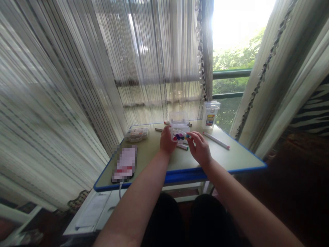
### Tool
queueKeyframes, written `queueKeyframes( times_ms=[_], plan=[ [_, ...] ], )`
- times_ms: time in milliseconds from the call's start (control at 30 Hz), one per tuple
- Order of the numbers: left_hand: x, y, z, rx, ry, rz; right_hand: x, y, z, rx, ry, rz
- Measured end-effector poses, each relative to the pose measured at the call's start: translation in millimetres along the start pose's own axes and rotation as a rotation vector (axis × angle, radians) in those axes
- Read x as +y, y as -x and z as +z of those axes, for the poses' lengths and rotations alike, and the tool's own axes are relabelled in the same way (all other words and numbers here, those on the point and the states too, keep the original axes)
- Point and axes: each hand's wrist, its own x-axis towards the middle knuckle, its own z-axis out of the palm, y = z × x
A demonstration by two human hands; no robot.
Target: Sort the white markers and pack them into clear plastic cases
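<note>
I am observing a striped curtain (77, 68) hanging behind a blue-edged table (154, 159). A phone (125, 164) is lying near the table's front left corner. The left hand (166, 141) is clasping the side of a clear marker box (179, 130), which is standing open at the middle of the table with its lid raised. The right hand (200, 148) is sitting just beside the box, its fingers (194, 136) pinching a marker (188, 136) at the box's mouth. I am also noting a tall clear container (210, 115) standing by the window, a flat case (137, 133) lying at the far left, and a loose pen (216, 140) lying right of the right hand.
</note>
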Motion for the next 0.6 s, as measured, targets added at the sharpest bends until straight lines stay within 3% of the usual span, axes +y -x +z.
queueKeyframes(
  times_ms=[200, 600],
  plan=[
    [1.4, 0.5, -0.7, -0.034, -0.073, -0.023, 0.6, 1.6, -3.1, 0.073, 0.023, 0.039],
    [-1.8, -0.1, -0.9, -0.013, -0.067, -0.071, -2.1, 3.1, -3.5, 0.081, -0.030, 0.006]
  ],
)
